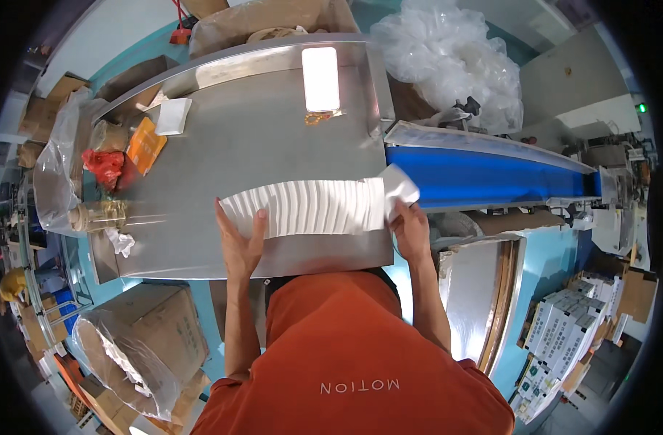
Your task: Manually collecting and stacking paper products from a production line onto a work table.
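A long row of overlapping white packets lies in a slight curve across the steel worktable. At the row's left end is my left hand, its thumb laid over the near edge and its fingers spread along the end. My right hand pinches a single white packet at the row's right end. That packet is tilted up, beside the table's right edge and the start of the blue conveyor belt. The fingertips under it are partly hidden.
A bright white rounded rectangle is at the table's far side. Leftward lie an orange packet, a white packet, red plastic and a clear roll. Raised metal rims edge the table. A plastic-lined carton stands near left.
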